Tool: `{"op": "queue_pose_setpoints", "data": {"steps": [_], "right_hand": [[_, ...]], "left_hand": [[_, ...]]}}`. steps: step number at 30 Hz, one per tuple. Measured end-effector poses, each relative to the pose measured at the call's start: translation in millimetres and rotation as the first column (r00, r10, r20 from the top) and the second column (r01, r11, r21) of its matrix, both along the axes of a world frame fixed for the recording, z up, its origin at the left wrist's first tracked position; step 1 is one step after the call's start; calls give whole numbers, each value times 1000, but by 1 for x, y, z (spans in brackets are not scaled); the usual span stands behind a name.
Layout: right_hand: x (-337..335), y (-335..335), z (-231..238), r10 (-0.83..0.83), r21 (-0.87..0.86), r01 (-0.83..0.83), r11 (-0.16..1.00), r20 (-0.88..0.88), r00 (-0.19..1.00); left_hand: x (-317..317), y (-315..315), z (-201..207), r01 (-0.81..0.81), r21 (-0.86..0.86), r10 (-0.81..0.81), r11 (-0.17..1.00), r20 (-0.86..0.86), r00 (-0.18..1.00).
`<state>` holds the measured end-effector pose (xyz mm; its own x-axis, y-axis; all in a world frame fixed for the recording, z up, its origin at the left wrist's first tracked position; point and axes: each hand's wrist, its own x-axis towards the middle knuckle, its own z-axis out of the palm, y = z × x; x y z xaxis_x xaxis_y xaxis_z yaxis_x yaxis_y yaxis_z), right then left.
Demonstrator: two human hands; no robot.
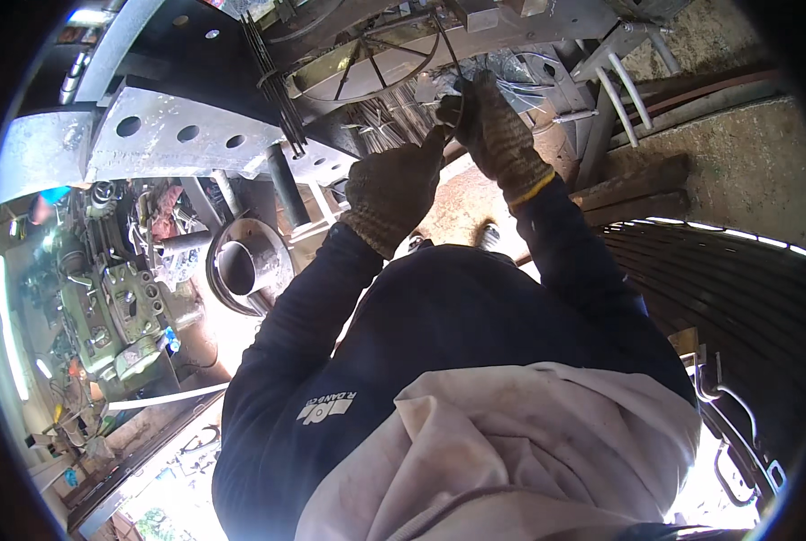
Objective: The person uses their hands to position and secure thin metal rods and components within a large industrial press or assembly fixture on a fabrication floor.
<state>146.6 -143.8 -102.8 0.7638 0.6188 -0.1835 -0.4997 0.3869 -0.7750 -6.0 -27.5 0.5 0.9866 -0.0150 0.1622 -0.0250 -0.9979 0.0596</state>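
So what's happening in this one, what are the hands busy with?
A person in a dark long-sleeved top, wearing knit work gloves, reaches both hands up to a metal machine frame. The right hand pinches thin dark wire near a wire ring. The left hand, fist closed, sits just below it by a bundle of thin rods; what it grips is unclear. More rods hang over the frame.

a metal workshop: drilled steel plate (173,135), wire rods (281,99), cluttered machine bench (114,307).

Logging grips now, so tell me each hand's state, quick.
Left hand: closed, contents hidden.
Right hand: closed on a thin wire.
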Motion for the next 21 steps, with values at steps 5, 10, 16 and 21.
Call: {"op": "queue_pose_setpoints", "data": {"steps": [5,10,16,21], "right_hand": [[10,37,25,21,171,30,985,-292,956],[6,63,34,36,196,43,980,-382,924],[-11,91,35,-130,122,203,972,-440,888],[-11,131,19,-305,70,349,934,-350,886]], "left_hand": [[0,2,1,22,-42,-24,999,-49,999],[0,23,-4,114,-73,-117,991,-34,993],[0,64,-5,241,42,-242,970,19,970],[25,142,5,451,175,-465,875,46,884]]}}
